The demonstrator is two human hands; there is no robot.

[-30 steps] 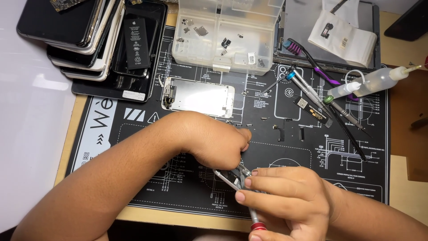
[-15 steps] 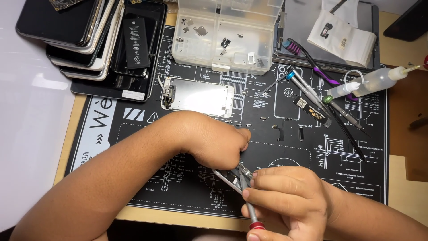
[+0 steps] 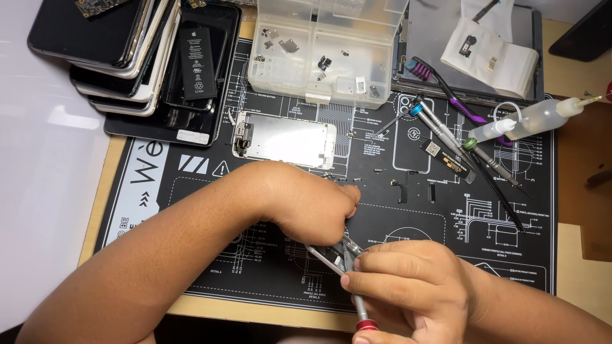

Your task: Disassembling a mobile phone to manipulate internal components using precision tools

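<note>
Two hands work on a small part at the mat's near edge.
The left hand (image 3: pixel 312 207) is closed on tweezers (image 3: pixel 324 256) gripping the small part (image 3: pixel 347 250), between both hands; the right hand (image 3: pixel 408 286) is closed around a screwdriver (image 3: pixel 358 306) on the black mat (image 3: pixel 255 267).

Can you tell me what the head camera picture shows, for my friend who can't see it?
Two hands work close together on a black repair mat: the left hand steadies a small part while the right hand holds a red-tipped screwdriver. Phones, a clear parts box and tools lie behind.
</note>
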